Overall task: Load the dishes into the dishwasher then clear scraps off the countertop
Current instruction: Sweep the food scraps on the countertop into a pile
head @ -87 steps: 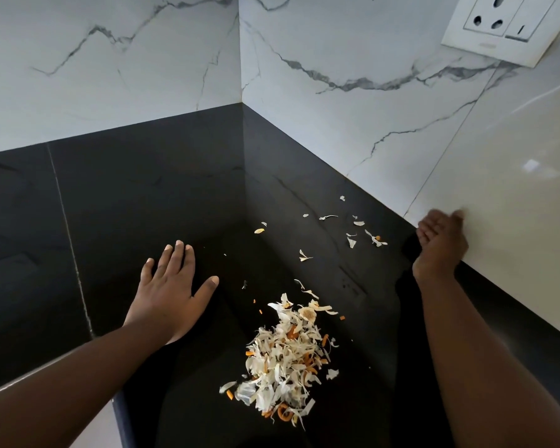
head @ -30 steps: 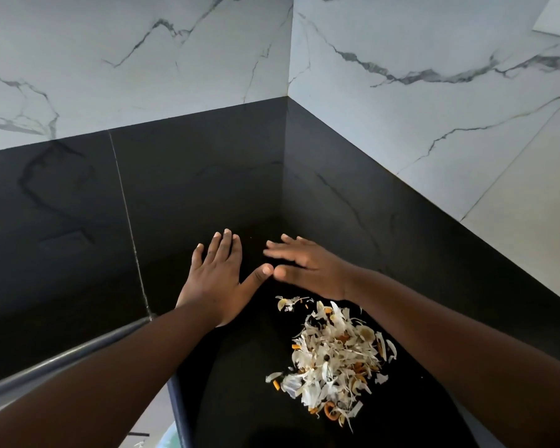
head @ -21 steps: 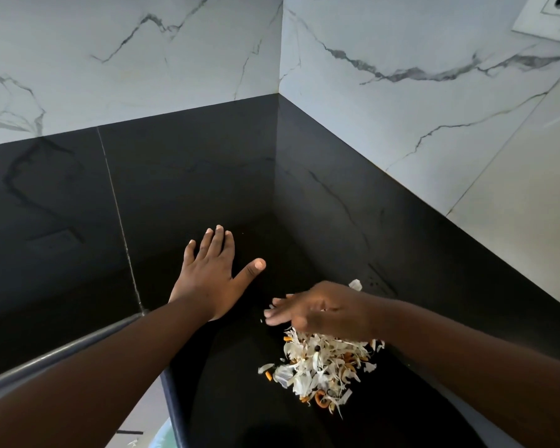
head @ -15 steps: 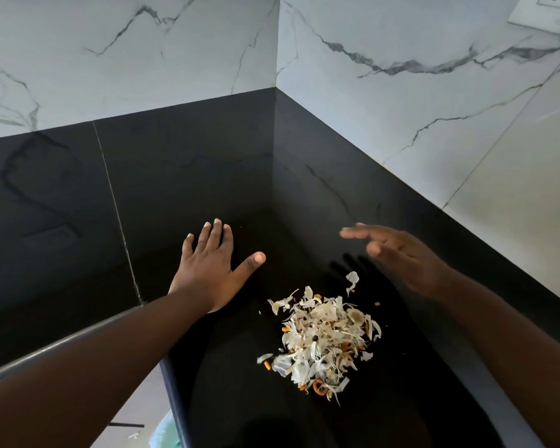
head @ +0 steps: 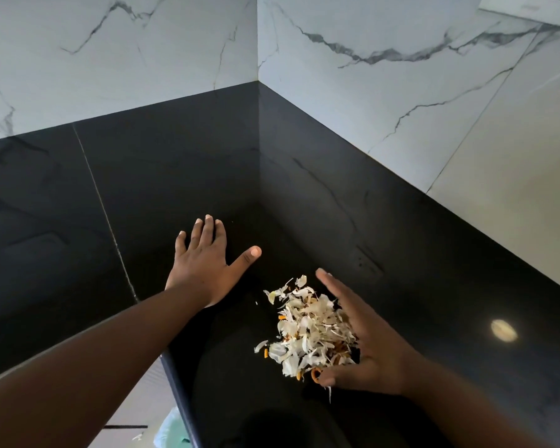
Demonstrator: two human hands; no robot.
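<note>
Scraps [head: 307,331] heaped on the black counter [head: 434,286] near its front edge, pile running front to back. Right hand [head: 366,337] cups its right flank, fingers [head: 333,287] straight and together, touching (nearer hand). Left hand [head: 204,263] flat on the counter, fingers spread, just left of the pile.

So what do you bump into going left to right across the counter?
Counter seam → left hand → scraps → right hand → light spot.
</note>
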